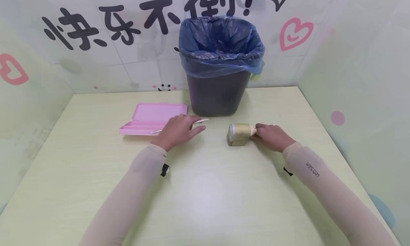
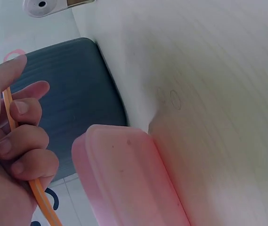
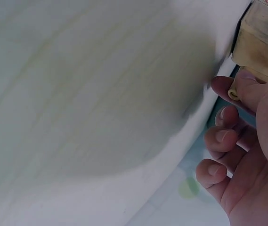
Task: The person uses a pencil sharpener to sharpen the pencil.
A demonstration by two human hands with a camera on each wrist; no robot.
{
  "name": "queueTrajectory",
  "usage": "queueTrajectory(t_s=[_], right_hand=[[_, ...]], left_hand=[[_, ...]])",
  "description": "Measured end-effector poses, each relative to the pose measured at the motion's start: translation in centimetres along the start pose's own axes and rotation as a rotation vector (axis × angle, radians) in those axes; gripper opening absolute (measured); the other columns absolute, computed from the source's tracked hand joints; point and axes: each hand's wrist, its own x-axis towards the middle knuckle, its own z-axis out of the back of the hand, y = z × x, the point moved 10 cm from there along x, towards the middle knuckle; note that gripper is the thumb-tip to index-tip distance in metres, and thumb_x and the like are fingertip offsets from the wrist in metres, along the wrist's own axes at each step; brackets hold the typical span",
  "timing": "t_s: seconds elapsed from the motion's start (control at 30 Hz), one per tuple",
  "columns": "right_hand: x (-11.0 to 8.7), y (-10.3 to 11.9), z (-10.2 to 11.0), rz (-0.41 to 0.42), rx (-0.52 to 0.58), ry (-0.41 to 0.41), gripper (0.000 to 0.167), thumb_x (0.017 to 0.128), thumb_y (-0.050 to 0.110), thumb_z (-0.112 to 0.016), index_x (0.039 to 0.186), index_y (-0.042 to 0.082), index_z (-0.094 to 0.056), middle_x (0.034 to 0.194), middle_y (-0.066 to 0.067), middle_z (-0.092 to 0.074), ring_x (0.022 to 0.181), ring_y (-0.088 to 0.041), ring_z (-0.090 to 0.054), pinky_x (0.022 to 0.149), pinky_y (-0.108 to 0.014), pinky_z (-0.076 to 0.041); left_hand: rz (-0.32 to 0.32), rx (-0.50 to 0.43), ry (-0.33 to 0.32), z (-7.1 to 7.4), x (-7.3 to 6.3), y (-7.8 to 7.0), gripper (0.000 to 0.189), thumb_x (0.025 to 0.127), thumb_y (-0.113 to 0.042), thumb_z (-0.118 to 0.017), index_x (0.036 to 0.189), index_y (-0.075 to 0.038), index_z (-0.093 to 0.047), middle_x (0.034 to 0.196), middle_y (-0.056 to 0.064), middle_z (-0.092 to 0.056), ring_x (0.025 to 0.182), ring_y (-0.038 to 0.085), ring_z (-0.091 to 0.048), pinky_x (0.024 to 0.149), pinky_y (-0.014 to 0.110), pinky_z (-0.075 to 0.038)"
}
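A slim pencil (image 1: 201, 121) lies across my left hand (image 1: 180, 131), its tip pointing right; in the left wrist view the pencil (image 2: 44, 203) looks orange, with curled fingers around it. That hand is over the right side of an open pink pencil case (image 1: 160, 112), whose pink wall (image 2: 129, 174) fills the lower middle of the left wrist view. Farther right, a yellowish crank pencil sharpener (image 1: 241, 129) stands on the table. My right hand (image 1: 273, 136) pinches its small crank knob (image 3: 233, 94) between thumb and forefinger, other fingers loosely bent. The sharpener's holed front (image 2: 42, 4) faces left.
Behind the hands, a dark bin (image 1: 217, 93) lined with a blue plastic bag (image 1: 221, 64) stands against the back wall. The pale wooden table (image 1: 205, 196) is bounded by decorated walls at the left, back and right.
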Motion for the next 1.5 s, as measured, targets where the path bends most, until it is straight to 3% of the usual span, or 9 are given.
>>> queueTrajectory(t_s=[0.17, 0.37, 0.53, 0.67, 0.8, 0.87, 1.03, 1.17, 1.5], right_hand=[[0.1, -0.1, -0.1, -0.006, -0.005, -0.005, 0.024, 0.097, 0.018, -0.066, 0.077, 0.012, -0.055, 0.074, -0.001, -0.051, 0.057, -0.02, -0.049, 0.054, -0.044, -0.048], [0.1, -0.3, 0.0, -0.008, -0.001, -0.005, 0.025, 0.097, 0.019, -0.065, 0.075, 0.013, -0.054, 0.073, 0.0, -0.05, 0.057, -0.02, -0.048, 0.055, -0.044, -0.047], [0.2, -0.1, 0.1, -0.007, 0.009, -0.006, 0.025, 0.097, 0.018, -0.066, 0.076, 0.012, -0.054, 0.073, 0.0, -0.05, 0.057, -0.02, -0.048, 0.056, -0.044, -0.047], [0.6, 0.2, 0.1, -0.002, 0.017, -0.006, 0.024, 0.097, 0.017, -0.066, 0.076, 0.012, -0.054, 0.073, -0.001, -0.05, 0.057, -0.021, -0.048, 0.055, -0.044, -0.047], [0.8, 0.3, 0.0, 0.005, 0.015, -0.007, 0.023, 0.097, 0.015, -0.065, 0.077, 0.012, -0.055, 0.073, 0.0, -0.049, 0.057, -0.02, -0.047, 0.055, -0.042, -0.046], [0.7, 0.2, 0.0, 0.002, 0.015, -0.006, 0.023, 0.097, 0.016, -0.065, 0.076, 0.012, -0.055, 0.073, 0.0, -0.048, 0.057, -0.019, -0.046, 0.055, -0.041, -0.045], [0.0, -0.3, 0.0, -0.018, 0.018, 0.0, 0.026, 0.096, 0.017, -0.066, 0.074, 0.013, -0.053, 0.071, 0.001, -0.047, 0.056, -0.018, -0.043, 0.055, -0.039, -0.043], [-0.2, -0.1, 0.3, -0.004, 0.019, -0.014, 0.026, 0.095, 0.016, -0.067, 0.074, 0.014, -0.053, 0.07, 0.001, -0.046, 0.056, -0.018, -0.042, 0.054, -0.038, -0.042], [-0.1, 0.3, 0.4, 0.024, 0.038, -0.035, 0.028, 0.094, 0.014, -0.067, 0.072, 0.013, -0.051, 0.07, 0.001, -0.045, 0.055, -0.017, -0.041, 0.053, -0.037, -0.041]], left_hand=[[-0.002, 0.002, -0.018, 0.5, -0.1, 0.4, 0.034, 0.096, -0.036, -0.066, 0.116, -0.009, -0.072, 0.06, -0.001, -0.051, 0.058, 0.017, -0.044, 0.057, 0.035, -0.039], [-0.001, 0.012, -0.034, 1.4, -0.2, 0.9, 0.034, 0.095, -0.037, -0.066, 0.11, -0.008, -0.073, 0.065, 0.001, -0.055, 0.06, 0.018, -0.049, 0.06, 0.037, -0.043], [0.014, -0.001, -0.032, 2.0, -0.5, 1.9, 0.032, 0.095, -0.039, -0.066, 0.108, -0.011, -0.071, 0.067, 0.001, -0.048, 0.059, 0.017, -0.043, 0.058, 0.034, -0.036], [0.047, -0.055, -0.023, 2.5, -1.0, 3.3, 0.03, 0.102, -0.035, -0.053, 0.102, -0.01, -0.068, 0.067, 0.001, -0.048, 0.061, 0.018, -0.044, 0.061, 0.035, -0.036], [0.101, -0.148, -0.006, 2.9, -1.4, 4.9, 0.036, 0.104, -0.021, -0.037, 0.117, -0.005, -0.067, 0.083, 0.006, -0.06, 0.07, 0.023, -0.051, 0.073, 0.038, -0.041], [0.115, -0.174, 0.0, 2.9, -1.5, 5.5, 0.04, 0.103, -0.014, -0.035, 0.13, -0.003, -0.062, 0.1, 0.01, -0.066, 0.077, 0.026, -0.053, 0.08, 0.04, -0.041], [0.084, -0.101, 0.023, 2.8, -1.7, 6.3, 0.036, 0.1, 0.002, -0.044, 0.132, 0.003, -0.06, 0.114, 0.019, -0.067, 0.097, 0.032, -0.06, 0.097, 0.045, -0.044], [0.101, -0.05, 0.051, 2.6, -2.4, 7.4, 0.033, 0.095, 0.008, -0.056, 0.128, 0.003, -0.063, 0.113, 0.021, -0.069, 0.108, 0.036, -0.063, 0.101, 0.047, -0.045], [0.145, 0.008, 0.036, 2.6, -3.8, 9.4, 0.028, 0.091, 0.005, -0.066, 0.119, 0.003, -0.068, 0.109, 0.019, -0.071, 0.101, 0.036, -0.065, 0.097, 0.047, -0.047]])
